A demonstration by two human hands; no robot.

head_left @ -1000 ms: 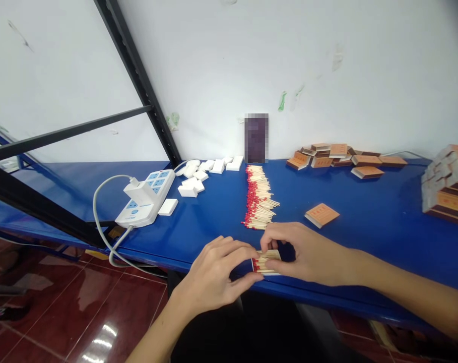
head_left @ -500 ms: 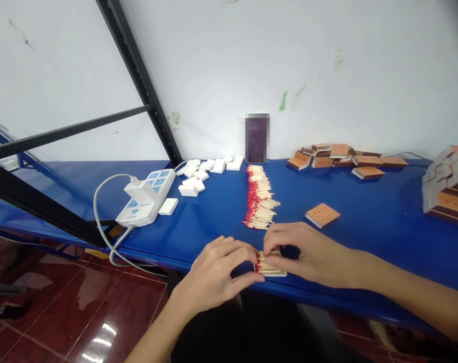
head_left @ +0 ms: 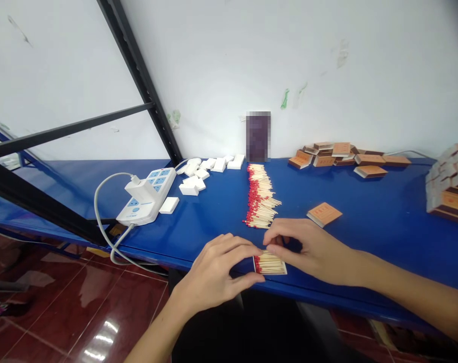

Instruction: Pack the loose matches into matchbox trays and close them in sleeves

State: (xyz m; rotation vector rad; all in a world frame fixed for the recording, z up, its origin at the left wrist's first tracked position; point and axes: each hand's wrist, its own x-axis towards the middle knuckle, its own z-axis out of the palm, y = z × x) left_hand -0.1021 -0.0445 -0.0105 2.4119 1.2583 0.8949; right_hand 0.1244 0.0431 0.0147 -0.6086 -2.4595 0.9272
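Note:
A white matchbox tray [head_left: 285,273] filled with red-headed matches [head_left: 271,263] lies at the table's front edge. The thumb and fingers of my left hand [head_left: 224,269] are closed around the tray's left end. Just over the tray's far edge is my right hand [head_left: 308,247], its thumb and index fingertips drawn together. Whether a match is between them cannot be made out. Beyond my hands, a long pile of loose matches [head_left: 261,199] runs back toward the wall, heads mostly facing left.
White trays [head_left: 190,189] lie back left beside a power strip [head_left: 149,199] with a plug and cable. One orange matchbox cover [head_left: 324,214] is right of the pile. More covers [head_left: 340,151] are heaped by the wall, and a matchbox stack [head_left: 450,181] stands far right.
My right thumb and fingers have lifted off the matches in the tray and moved slightly back, showing more of them. My left hand stays at the tray's left end.

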